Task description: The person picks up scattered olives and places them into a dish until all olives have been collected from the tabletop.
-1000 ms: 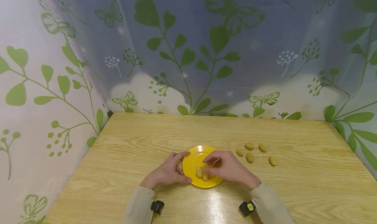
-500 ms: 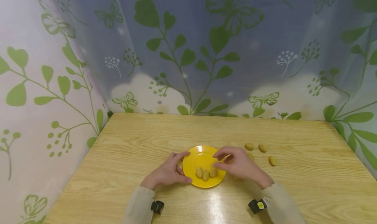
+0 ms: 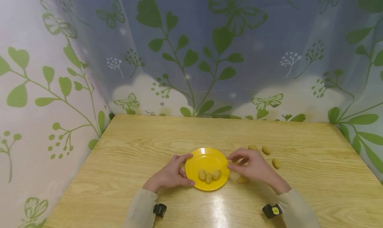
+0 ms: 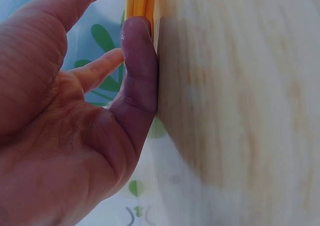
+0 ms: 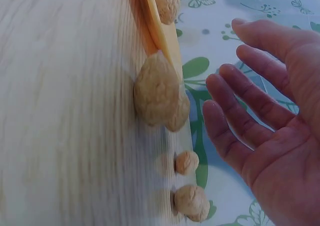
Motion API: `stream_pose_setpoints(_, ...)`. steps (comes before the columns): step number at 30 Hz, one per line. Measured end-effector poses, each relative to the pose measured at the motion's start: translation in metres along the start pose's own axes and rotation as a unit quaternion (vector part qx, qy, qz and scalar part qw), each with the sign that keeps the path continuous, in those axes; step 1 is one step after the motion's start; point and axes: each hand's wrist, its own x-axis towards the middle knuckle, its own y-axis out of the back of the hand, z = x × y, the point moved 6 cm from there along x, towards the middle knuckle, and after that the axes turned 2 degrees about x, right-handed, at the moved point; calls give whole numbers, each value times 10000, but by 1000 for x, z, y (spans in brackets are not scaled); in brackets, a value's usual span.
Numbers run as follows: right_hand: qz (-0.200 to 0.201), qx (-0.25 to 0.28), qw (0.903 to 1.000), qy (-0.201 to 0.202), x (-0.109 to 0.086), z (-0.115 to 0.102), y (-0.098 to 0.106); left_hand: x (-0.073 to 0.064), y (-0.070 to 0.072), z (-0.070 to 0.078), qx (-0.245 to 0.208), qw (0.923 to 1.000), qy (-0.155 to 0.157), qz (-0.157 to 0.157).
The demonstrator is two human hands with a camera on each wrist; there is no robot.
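Note:
A yellow plate lies on the table with three walnuts in a row near its front side. My left hand holds the plate's left edge, thumb low on the rim and forefinger higher up; in the left wrist view the thumb lies along the plate's edge. My right hand hovers just right of the plate, fingers loosely bent. In the right wrist view nothing is in that hand, and a large walnut sits on the table beside the plate's rim.
More walnuts lie to the right on the wooden table: one below the right hand, others beyond it, partly hidden. A leaf-and-butterfly patterned curtain stands behind and at both sides.
My right hand has drawn back rightward from over the plate to beside its rim, uncovering the third walnut there. The left hand and the plate have stayed in place.

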Motion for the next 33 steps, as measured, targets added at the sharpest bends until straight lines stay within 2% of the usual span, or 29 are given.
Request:
stream_pose_setpoints(22,153,-136,9998,-62,-24,12,20,0,0,1,-25,10000,18,19)
stream_pose_setpoints(26,72,-203,9998,44,-30,14,22,0,0,1,-30,10000,23,4)
stream_pose_setpoints(33,-303,-247,9992,122,-39,20,22,0,0,0,9,10000,54,-3)
